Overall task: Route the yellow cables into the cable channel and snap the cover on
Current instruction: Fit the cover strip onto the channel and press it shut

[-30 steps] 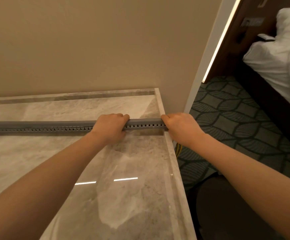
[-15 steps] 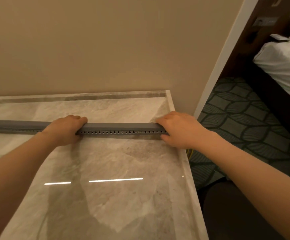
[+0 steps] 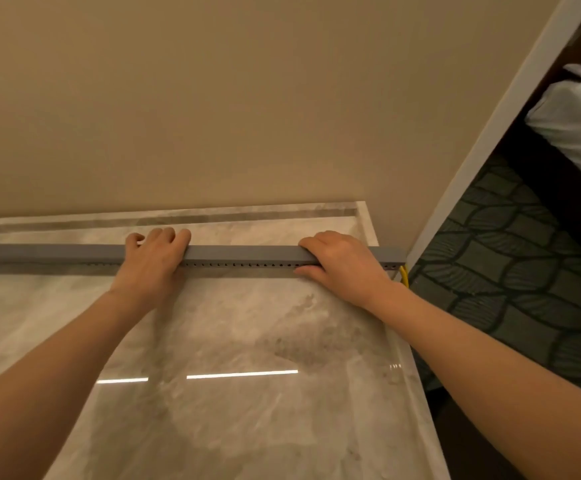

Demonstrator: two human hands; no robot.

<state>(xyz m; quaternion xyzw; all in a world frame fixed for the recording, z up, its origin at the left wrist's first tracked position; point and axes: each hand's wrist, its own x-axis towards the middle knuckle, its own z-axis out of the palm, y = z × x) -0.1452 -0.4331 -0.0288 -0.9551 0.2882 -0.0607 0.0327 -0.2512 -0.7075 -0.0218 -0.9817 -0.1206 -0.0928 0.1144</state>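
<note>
A long grey cable channel [image 3: 244,256] with its cover on lies across the marble table [image 3: 233,341], running from the left edge to the table's right edge. A row of small holes shows along its near side. My left hand [image 3: 154,261] lies over the channel near its middle, fingers curled over the top. My right hand [image 3: 341,263] grips the channel closer to its right end, fingers over the top and thumb on the near side. A short piece of yellow cable [image 3: 404,276] hangs out of the channel's right end, past the table edge.
A beige wall [image 3: 212,98] rises just behind the table. To the right the table ends at a drop to dark patterned carpet [image 3: 510,271]. A white door frame [image 3: 489,133] and white bedding [image 3: 580,126] are at the far right.
My left hand has slid right along the channel, closer to the right hand. The right hand has shifted slightly left from the channel's end, and the yellow cable end now shows.
</note>
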